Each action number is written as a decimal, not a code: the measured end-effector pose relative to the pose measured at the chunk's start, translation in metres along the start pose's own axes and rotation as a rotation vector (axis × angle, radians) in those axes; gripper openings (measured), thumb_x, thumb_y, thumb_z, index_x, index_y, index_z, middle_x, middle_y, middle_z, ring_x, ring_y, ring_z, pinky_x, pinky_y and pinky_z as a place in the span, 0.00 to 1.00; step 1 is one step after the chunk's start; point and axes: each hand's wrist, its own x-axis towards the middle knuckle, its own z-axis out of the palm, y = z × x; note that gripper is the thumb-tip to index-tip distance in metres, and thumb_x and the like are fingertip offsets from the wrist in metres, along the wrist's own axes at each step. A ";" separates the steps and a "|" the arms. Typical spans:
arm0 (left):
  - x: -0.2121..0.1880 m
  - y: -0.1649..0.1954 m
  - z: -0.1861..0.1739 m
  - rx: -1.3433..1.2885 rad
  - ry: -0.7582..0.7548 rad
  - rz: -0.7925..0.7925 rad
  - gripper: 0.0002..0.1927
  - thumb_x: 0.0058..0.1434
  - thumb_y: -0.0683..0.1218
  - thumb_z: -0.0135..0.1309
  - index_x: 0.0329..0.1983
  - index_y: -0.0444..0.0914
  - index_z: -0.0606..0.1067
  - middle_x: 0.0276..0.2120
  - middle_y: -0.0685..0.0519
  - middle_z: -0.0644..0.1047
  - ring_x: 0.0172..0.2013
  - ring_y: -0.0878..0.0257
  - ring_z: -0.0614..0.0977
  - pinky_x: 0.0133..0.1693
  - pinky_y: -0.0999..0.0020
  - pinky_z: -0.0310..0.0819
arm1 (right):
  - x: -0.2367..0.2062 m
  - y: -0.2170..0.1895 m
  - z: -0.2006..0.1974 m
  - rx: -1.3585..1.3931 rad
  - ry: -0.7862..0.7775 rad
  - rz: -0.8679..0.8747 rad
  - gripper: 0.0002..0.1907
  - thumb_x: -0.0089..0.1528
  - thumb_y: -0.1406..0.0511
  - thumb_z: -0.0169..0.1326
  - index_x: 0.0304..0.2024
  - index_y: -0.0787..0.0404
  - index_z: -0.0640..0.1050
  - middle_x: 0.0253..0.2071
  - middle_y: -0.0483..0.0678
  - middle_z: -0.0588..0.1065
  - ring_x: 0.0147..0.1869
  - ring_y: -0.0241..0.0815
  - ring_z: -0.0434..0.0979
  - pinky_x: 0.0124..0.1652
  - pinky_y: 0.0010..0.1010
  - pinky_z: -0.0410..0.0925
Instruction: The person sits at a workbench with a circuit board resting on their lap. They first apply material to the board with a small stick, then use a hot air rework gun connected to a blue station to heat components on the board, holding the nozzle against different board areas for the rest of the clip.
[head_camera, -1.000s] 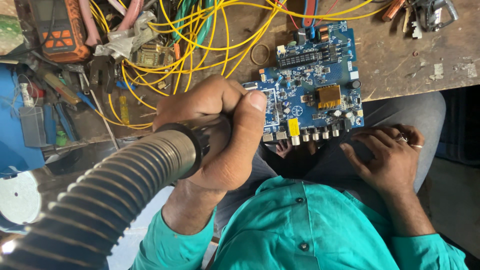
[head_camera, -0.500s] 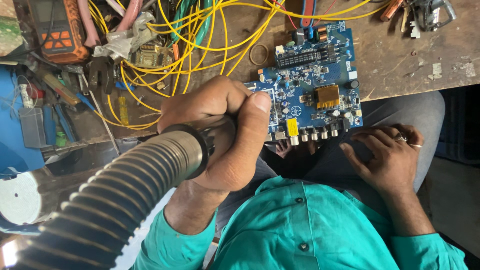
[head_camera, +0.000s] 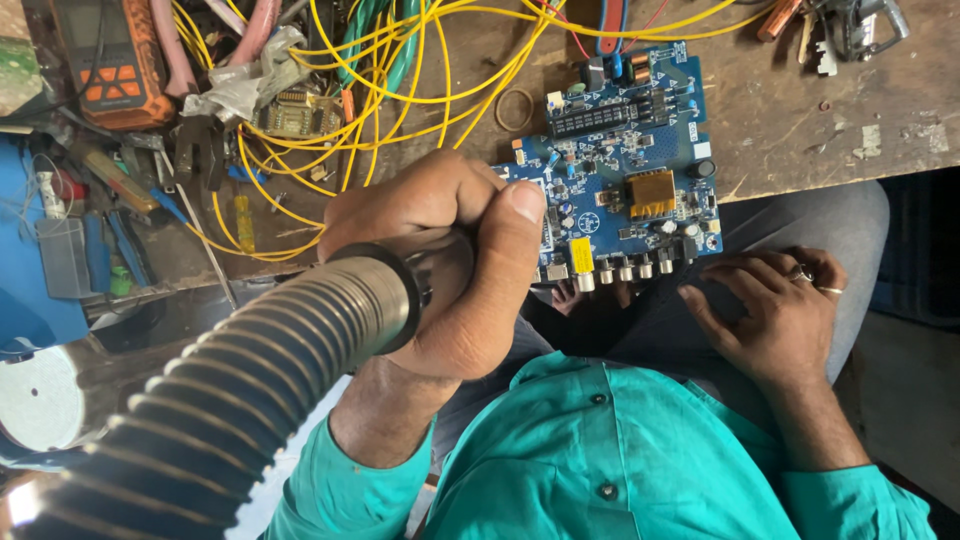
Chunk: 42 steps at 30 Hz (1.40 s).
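1. Person's left hand (head_camera: 455, 275) is wrapped tight round the handle of a hot-air tool (head_camera: 430, 270), thumb pressed along the top; the fist hides the nozzle end.
2. Ribbed grey hose (head_camera: 230, 400) runs back from that grip toward the lower-left corner, passing just beside a teal sleeve (head_camera: 330, 490).
3. Blue circuit board (head_camera: 625, 170) lies just beyond the gripped tool's tip, at the edge of the wooden bench (head_camera: 820, 110), w/ a row of round sockets along its near side. Can't tell if tool touches board.
4. Right hand (head_camera: 775, 310) rests flat & empty, fingers spread, on the grey-trousered lap (head_camera: 800, 220) just below the board's near edge, well apart from the gripped tool. Rings on two fingers.
5. Beyond the grip, a tangle of yellow wires (head_camera: 400, 90) loops over the bench. Further out to the left: an orange meter (head_camera: 110, 60), a small green board (head_camera: 295, 115) & loose hand tools.
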 end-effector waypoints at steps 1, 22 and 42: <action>0.000 0.000 0.001 -0.012 0.003 -0.005 0.14 0.68 0.38 0.58 0.26 0.35 0.70 0.23 0.55 0.77 0.20 0.74 0.74 0.24 0.76 0.69 | 0.000 0.000 0.000 0.002 -0.001 0.000 0.14 0.63 0.50 0.64 0.42 0.51 0.83 0.44 0.39 0.81 0.55 0.36 0.78 0.69 0.40 0.55; -0.001 0.000 0.001 -0.002 -0.005 0.016 0.15 0.69 0.38 0.58 0.26 0.36 0.69 0.24 0.55 0.77 0.20 0.74 0.74 0.24 0.77 0.70 | -0.003 0.001 0.002 -0.001 0.007 0.001 0.15 0.64 0.50 0.64 0.40 0.51 0.83 0.44 0.39 0.81 0.55 0.36 0.78 0.68 0.39 0.54; -0.005 0.000 -0.006 0.061 0.023 -0.024 0.14 0.68 0.39 0.59 0.26 0.35 0.70 0.22 0.56 0.75 0.21 0.73 0.72 0.24 0.75 0.68 | -0.002 0.000 0.001 -0.010 -0.003 -0.002 0.14 0.63 0.50 0.64 0.41 0.51 0.83 0.44 0.38 0.81 0.55 0.35 0.78 0.68 0.40 0.54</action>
